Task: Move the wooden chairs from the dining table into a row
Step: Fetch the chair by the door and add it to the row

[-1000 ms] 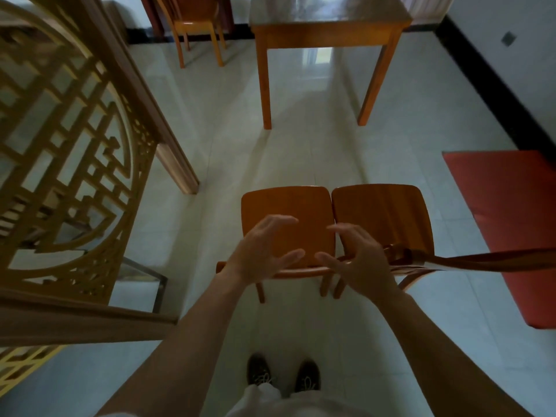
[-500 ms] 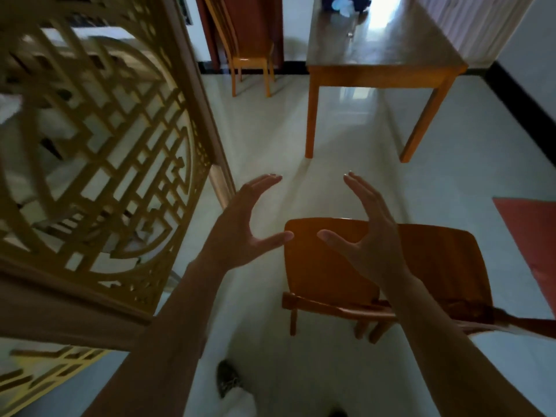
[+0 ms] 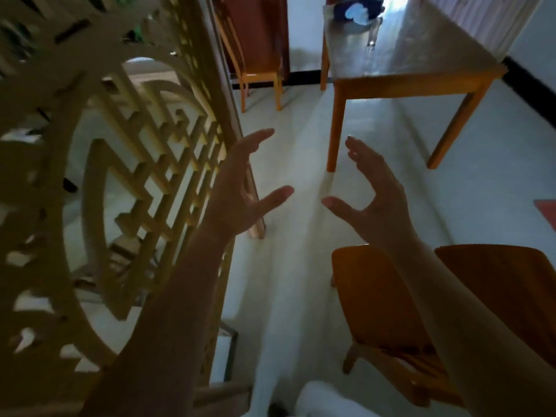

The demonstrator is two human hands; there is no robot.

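Two wooden chairs stand side by side at the lower right: the nearer chair (image 3: 370, 296) and a second chair (image 3: 511, 284) to its right, partly behind my right forearm. My left hand (image 3: 240, 191) and my right hand (image 3: 373, 191) are raised over bare floor, fingers spread, holding nothing, well clear of both seats. The wooden dining table (image 3: 418, 76) stands ahead at the upper right. Another wooden chair (image 3: 255, 64) stands against the far wall, left of the table.
A tall carved wooden lattice screen (image 3: 126, 176) fills the left side, close to my left arm. A dark bundle with something white (image 3: 358, 10) lies on the table's far end. A red mat (image 3: 547, 212) shows at the right edge. Pale tiled floor runs between screen and table.
My view has lifted and swung forward, so the two chairs slid to the lower right. Both hands left the chair backs and rose, open, over the floor.
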